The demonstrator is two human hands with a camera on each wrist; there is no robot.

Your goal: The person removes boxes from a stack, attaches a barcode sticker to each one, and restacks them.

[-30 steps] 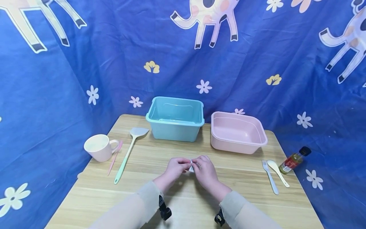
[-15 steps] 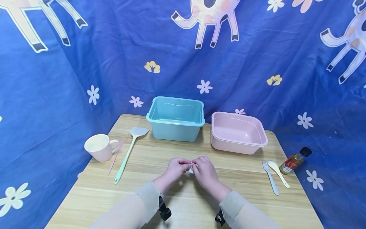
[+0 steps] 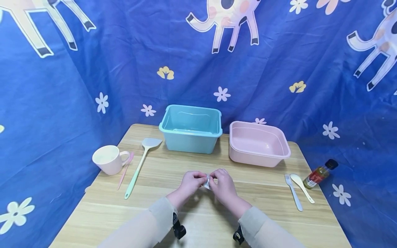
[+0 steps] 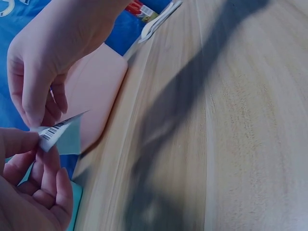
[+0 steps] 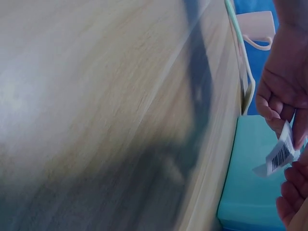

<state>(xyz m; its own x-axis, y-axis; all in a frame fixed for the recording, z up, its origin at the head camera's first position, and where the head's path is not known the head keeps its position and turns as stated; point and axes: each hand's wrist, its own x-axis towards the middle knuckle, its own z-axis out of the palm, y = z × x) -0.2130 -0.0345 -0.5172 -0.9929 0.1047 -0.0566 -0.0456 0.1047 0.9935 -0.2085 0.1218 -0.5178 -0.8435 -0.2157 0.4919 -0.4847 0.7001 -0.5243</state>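
Note:
Close over the middle of the table, both hands meet at a small white barcoded slip (image 3: 206,184), thin and bent. Thumb and fingers of my left hand (image 3: 190,181) pinch one side of it; my right hand (image 3: 224,185) pinches the other. In the left wrist view the barcode on the slip (image 4: 54,131) faces the camera, and its free end tapers to a point. From the right wrist, the slip (image 5: 280,156) shows its printed bars and a loose corner. Fingertips hide its upper part.
Behind the hands stand a teal bin (image 3: 191,142) and a pink bin (image 3: 255,159). On the left are a mug (image 3: 108,162), a pink stick (image 3: 124,172) and a spatula (image 3: 136,172). At right lie a fork (image 3: 293,193), a spoon (image 3: 302,187) and a black-capped bottle (image 3: 316,176).
My right fingertips have shifted slightly right, away from the left ones, and more of the slip shows between them. My left hand stays almost where it was.

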